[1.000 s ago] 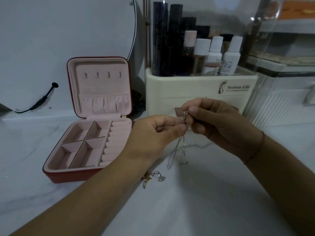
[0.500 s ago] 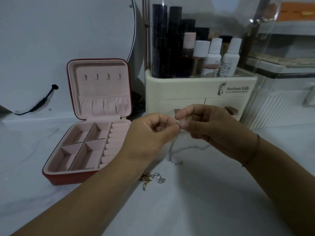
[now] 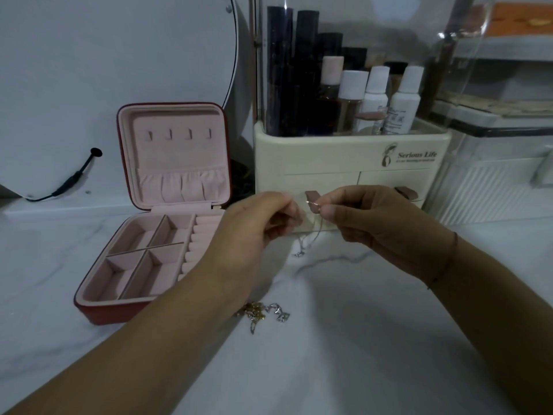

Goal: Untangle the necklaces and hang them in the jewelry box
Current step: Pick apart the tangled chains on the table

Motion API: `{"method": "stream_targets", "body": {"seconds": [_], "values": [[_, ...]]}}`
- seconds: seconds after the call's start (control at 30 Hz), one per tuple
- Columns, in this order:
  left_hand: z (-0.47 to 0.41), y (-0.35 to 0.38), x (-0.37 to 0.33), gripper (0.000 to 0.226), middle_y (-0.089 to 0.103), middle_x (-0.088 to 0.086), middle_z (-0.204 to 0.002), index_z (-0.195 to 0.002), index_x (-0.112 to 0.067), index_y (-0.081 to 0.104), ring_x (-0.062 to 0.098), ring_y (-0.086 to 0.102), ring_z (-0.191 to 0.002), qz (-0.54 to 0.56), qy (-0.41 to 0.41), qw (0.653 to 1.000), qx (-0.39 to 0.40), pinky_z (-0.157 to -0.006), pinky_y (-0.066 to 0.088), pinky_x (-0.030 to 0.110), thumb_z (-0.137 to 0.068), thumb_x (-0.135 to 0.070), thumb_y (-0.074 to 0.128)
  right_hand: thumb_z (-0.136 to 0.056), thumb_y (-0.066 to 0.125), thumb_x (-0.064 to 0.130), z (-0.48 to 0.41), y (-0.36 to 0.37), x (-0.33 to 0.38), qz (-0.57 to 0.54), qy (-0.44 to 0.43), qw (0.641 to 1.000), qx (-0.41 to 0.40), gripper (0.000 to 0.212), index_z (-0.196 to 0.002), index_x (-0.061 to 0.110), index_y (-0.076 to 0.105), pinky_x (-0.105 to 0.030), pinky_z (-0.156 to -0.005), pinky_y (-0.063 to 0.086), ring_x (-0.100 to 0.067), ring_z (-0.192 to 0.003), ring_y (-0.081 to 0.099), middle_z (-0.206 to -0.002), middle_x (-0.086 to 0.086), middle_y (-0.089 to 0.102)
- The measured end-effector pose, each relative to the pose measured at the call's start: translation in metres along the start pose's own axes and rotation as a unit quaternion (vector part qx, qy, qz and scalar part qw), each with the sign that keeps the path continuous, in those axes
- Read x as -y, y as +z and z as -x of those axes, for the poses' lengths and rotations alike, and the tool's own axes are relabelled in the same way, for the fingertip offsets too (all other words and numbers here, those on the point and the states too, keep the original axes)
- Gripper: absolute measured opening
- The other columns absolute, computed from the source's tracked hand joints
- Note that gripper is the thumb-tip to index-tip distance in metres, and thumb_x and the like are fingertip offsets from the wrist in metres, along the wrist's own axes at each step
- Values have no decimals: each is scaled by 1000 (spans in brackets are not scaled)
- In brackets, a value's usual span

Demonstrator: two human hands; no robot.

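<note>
A thin silver necklace [image 3: 314, 238] hangs between my hands above the white table. My right hand [image 3: 368, 217] pinches its upper end between thumb and forefinger. My left hand [image 3: 263, 223] is blurred with curled fingers close beside it; whether it still holds the chain I cannot tell. The chain's small pendant [image 3: 299, 253] dangles just above the table. The red jewelry box [image 3: 101, 310] stands open at the left, its pink lid upright with a row of hooks [image 3: 179, 134], all bare. A tangle of gold and silver necklaces [image 3: 263, 314] lies on the table under my left forearm.
A cream cosmetics organizer [image 3: 350, 158] with bottles stands right behind my hands. A round mirror [image 3: 119, 55] with a black cable [image 3: 71, 179] leans at the back left. A clear plastic container [image 3: 493, 187] sits at the right.
My hands have drawn slightly apart and risen a little. The left hand has moved left, away from the right hand's pinch, and the necklace now hangs mainly from the right hand.
</note>
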State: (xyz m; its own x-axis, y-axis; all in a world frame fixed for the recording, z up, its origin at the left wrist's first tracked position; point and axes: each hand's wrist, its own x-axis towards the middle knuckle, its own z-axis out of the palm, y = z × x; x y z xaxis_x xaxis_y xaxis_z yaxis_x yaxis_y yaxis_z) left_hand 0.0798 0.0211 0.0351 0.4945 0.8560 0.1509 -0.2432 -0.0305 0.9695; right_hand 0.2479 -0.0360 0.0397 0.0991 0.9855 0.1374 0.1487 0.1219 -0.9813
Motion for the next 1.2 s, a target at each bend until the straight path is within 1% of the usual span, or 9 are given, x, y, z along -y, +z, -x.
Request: {"method": "stream_targets", "body": {"seconds": [0.17,0.27,0.4,0.57,0.63,0.73,0.83,1.03,1.2], "values": [[-2,-7,-3,43,62,0,-67,-48,-22,59,13,58,-69,55,-18,998,-14,-77,45,29,-89,-16,49,-72,68,21,1,1,2,-31,18,999,-10,11,-74,11,69,-23,-56,32,-14,-57,33,-60,-3,42],[-3,-6,1,44,64,0,-65,-47,-21,63,10,59,-65,60,-45,997,-16,-75,47,27,-89,-17,51,-82,68,18,1,0,0,-74,21,997,6,14,-69,13,66,-22,-59,43,-13,-61,45,-67,-4,52],[-4,-6,4,43,64,0,-65,-49,-20,64,10,59,-65,54,-73,996,-2,-74,48,27,-90,-18,52,-80,61,14,0,1,4,-170,29,985,9,17,-65,16,68,-22,-62,49,-13,-66,59,-77,-6,66],[-2,-1,5,38,64,3,-66,-52,-19,60,14,58,-66,73,-105,992,15,-79,49,32,-89,-15,52,-79,52,15,1,3,7,-255,37,966,21,21,-62,16,66,-20,-57,49,-11,-59,56,-75,-7,67],[-3,-2,5,37,64,2,-66,-54,-19,62,12,58,-64,76,-106,991,14,-78,49,31,-90,-16,52,-80,54,16,1,1,6,-220,34,975,9,17,-67,15,66,-19,-56,47,-11,-57,53,-69,-5,63],[-6,-6,4,24,64,0,-67,-67,-15,59,12,57,-65,103,-98,990,12,-78,49,31,-90,-18,51,-75,61,19,-1,-4,2,-128,40,991,-26,9,-73,12,68,-18,-51,41,-12,-53,47,-61,-5,59],[-6,-10,0,12,65,2,-71,-71,-13,61,13,59,-70,132,-87,987,24,-81,50,30,-79,-22,56,-69,65,23,-1,-4,-2,-63,48,997,-23,11,-70,15,73,-17,-48,36,-11,-52,42,-61,-5,61],[-6,-12,2,16,68,1,-74,-74,-13,73,12,62,-74,142,-77,987,19,-85,51,30,-68,-23,61,-63,68,25,-2,-4,-3,-47,57,997,-28,20,-77,9,70,-16,-49,37,-10,-52,43,-61,-4,62],[-7,-13,7,15,70,0,-79,-77,-16,77,9,65,-76,116,-77,990,22,-81,54,25,-73,-23,64,-66,66,24,-2,-7,-2,-41,60,997,-38,12,-69,15,73,-17,-47,34,-10,-50,39,-55,-2,55]]}}
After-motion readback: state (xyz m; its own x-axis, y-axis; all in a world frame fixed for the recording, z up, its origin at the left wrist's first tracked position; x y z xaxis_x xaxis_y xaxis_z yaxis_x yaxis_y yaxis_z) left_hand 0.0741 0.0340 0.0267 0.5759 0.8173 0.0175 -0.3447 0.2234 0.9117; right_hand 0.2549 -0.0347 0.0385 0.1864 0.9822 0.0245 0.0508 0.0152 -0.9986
